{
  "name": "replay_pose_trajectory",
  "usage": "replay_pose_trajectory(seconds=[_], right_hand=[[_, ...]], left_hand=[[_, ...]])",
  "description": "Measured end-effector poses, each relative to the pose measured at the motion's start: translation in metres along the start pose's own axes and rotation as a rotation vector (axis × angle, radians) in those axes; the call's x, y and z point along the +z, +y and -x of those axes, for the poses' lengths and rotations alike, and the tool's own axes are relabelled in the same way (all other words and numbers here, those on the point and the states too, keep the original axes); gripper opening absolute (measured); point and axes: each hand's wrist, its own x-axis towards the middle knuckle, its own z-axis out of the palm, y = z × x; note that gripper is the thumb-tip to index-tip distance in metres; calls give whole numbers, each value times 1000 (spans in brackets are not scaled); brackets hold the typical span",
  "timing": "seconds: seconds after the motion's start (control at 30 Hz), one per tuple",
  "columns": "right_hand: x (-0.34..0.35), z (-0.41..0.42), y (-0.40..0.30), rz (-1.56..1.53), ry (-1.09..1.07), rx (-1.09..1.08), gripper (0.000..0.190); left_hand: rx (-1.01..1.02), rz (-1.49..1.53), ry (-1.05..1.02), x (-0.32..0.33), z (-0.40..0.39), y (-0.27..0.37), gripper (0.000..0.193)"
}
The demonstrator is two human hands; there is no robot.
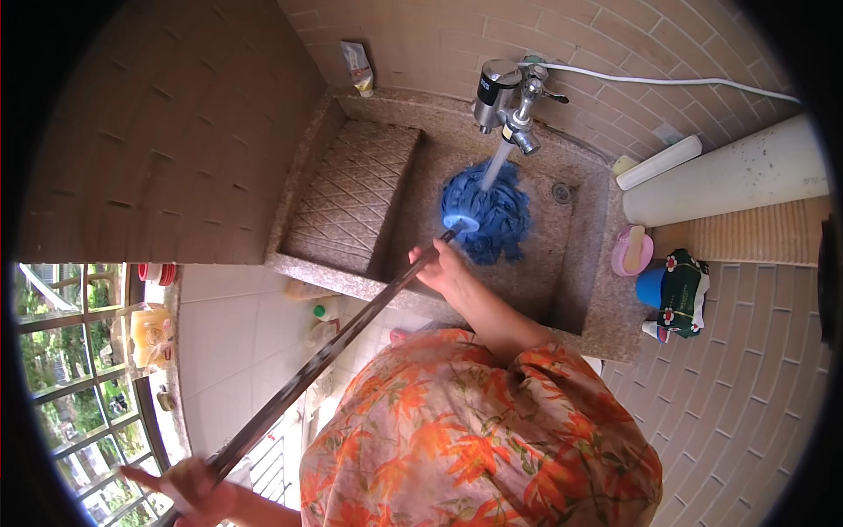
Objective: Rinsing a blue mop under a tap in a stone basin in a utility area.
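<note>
A blue cloth mop head (490,207) lies in the stone sink (553,263), under water running from the metal tap (523,135). Its dark handle (329,346) slants down to the lower left, across the sink's front rim. My right hand (440,267) grips the handle just above the pale blue mop collar (461,222). Far down the handle, my left hand (197,491) holds it near the window, blurred, with one finger sticking out. Strands at the underside of the mop are hidden.
A ridged washboard slab (349,191) fills the sink's left side; a drain (562,192) is at right. A tube (359,69) stands on the back ledge. On the right are a pink bowl (632,251), a dark green pack (681,293) and a large pale cylinder (724,174). A barred window (85,369) is left.
</note>
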Motion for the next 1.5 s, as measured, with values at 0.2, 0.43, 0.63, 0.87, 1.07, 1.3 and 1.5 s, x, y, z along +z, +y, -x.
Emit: replay_pose_trajectory(seconds=[0.2, 0.43, 0.63, 0.87, 1.07, 1.3, 1.5], right_hand=[[28, 21, -7, 127, 127, 86, 24], [130, 154, 4, 269, -388, 124, 27], [74, 67, 13, 278, -26, 118, 36], [27, 9, 3, -47, 98, 79, 27], [129, 109, 16, 176, -170, 89, 13], [109, 117, 29, 346, -442, -18, 26], [13, 3, 2, 390, 131, 96, 25]], left_hand=[[91, -66, -65, -14, -13, 17, 20], [474, 672, 658, -35, -28, 105, 9], [434, 27, 269, 0, -30, 56, 55], [38, -131, -32, 7, -23, 9, 15], [234, 8, 466, -106, -14, 91, 34], [319, 153, 534, -154, -11, 156, 35], [-153, -198, -321, -8, -17, 2, 52]])
